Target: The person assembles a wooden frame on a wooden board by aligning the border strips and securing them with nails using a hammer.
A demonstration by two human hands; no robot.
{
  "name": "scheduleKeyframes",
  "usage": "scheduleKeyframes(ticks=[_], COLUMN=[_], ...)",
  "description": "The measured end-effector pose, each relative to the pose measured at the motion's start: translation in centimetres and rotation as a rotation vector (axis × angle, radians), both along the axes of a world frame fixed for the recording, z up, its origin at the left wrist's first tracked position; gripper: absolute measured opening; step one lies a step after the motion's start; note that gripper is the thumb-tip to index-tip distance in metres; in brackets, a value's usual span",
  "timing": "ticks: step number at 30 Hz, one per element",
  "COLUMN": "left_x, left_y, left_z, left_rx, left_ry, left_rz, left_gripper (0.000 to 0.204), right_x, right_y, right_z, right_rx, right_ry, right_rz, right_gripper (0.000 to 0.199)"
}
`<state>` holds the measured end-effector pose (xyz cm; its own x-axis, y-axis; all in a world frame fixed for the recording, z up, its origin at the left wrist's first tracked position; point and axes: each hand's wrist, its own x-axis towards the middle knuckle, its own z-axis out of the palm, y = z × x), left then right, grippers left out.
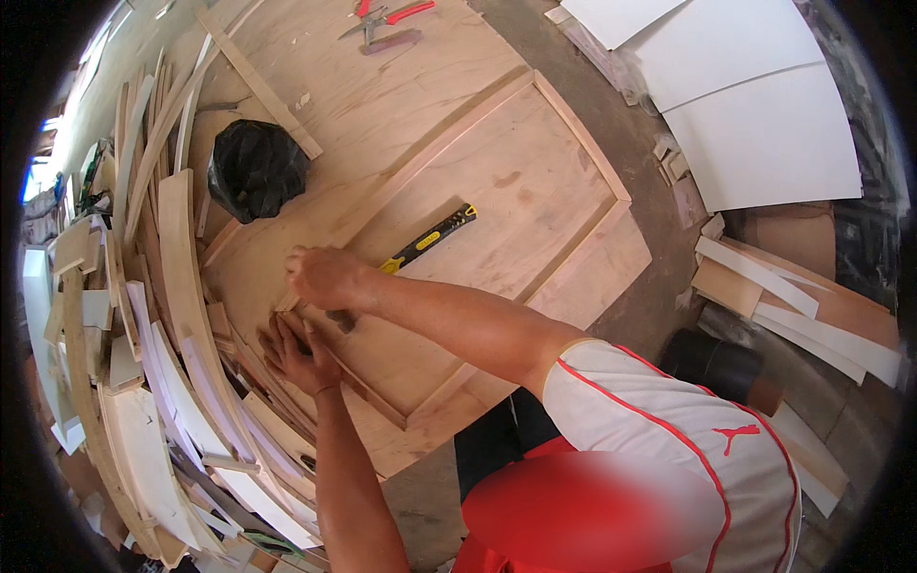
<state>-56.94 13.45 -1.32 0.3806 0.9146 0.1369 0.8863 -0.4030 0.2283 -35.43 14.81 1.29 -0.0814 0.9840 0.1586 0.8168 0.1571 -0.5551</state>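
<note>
A rectangular frame of narrow wooden strips (581, 250) lies on a large plywood sheet (373, 105). At its near-left corner, my left hand (301, 355) straddles a wooden strip (374, 394), thumb on one side and fingers on the other. Just beyond it my right hand (323, 277) is closed over the same corner; what its fingers hold is hidden. A hammer (435, 239) with a black and yellow handle rests inside the frame, its middle passing beneath my right forearm and its dark head showing near my left hand.
A black plastic bag (258, 170) sits on the plywood beside a loose slat (263, 91). Red-handled pliers (382, 21) lie at the far edge. Stacked wood strips (177, 220) crowd the left. White panels (755, 105) and offcuts (783, 296) are on the right.
</note>
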Motion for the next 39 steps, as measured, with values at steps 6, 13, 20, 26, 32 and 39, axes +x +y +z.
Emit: scheduleKeyframes(ticks=[6, 13, 20, 26, 32, 39], left_x=[-0.6, -2.0, -5.0, -2.8, 1.1, 21.7], left_y=[0.3, 1.1, -3.6, -17.7, -26.9, -34.6], left_z=[-0.5, -1.4, 1.2, 8.8, 9.1, 11.3], left_rx=[0.001, -0.186, -0.259, -0.284, -0.31, -0.365], left_ry=[-0.073, -0.268, -0.69, -0.745, -0.845, -0.967], left_rz=[-0.001, 0.017, 0.109, 0.176, 0.454, 0.341], left_gripper=[0.067, 0.073, 0.06, 0.05, 0.042, 0.036], right_x=[3.0, 10.1, 18.8, 23.1, 29.5, 37.6], right_y=[-7.1, -25.9, -44.9, -52.7, -53.1, -53.8], right_z=[4.0, 6.9, 13.3, 17.3, 16.8, 20.6], right_rx=[0.267, 0.014, -0.102, -0.185, -0.067, -0.138], right_ry=[0.065, -0.029, -0.095, 0.113, 0.228, 0.291], right_rz=[-0.076, -0.161, -0.455, -0.831, -0.707, -0.494], right_gripper=[0.017, 0.014, 0.017, 0.02, 0.019, 0.036])
